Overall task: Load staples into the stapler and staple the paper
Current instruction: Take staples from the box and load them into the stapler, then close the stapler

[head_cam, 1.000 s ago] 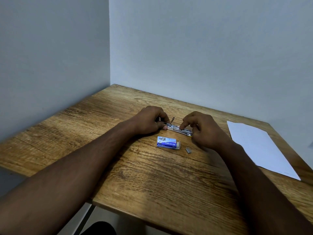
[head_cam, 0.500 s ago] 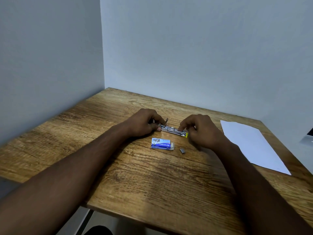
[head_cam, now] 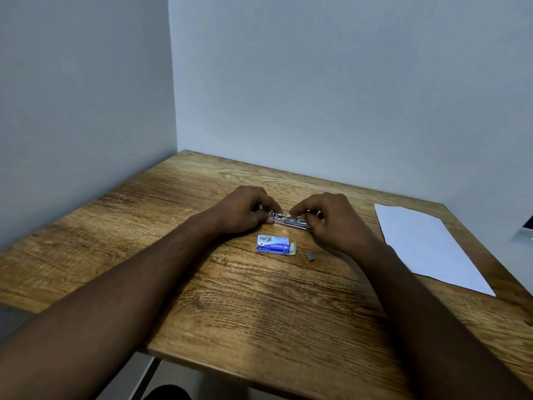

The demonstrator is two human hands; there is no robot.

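**Both hands close on the stapler, loading under way**

The left hand (head_cam: 245, 212) has its grip closed on one end of the stapler (head_cam: 291, 222), pinning it to the worktop (head_cam: 259, 313). The right hand (head_cam: 331, 223) pinches over the other end. The upright part seen a moment ago no longer stands up, so loading is probably finishing. The staple box (head_cam: 272, 244) and a loose staple strip (head_cam: 310, 256) lie just beside; the paper (head_cam: 427, 243) waits untouched.

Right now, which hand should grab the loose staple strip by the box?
Right hand. The staple strip lies just below its wrist, right of the staple box. The left hand is steadying the stapler at its far end.
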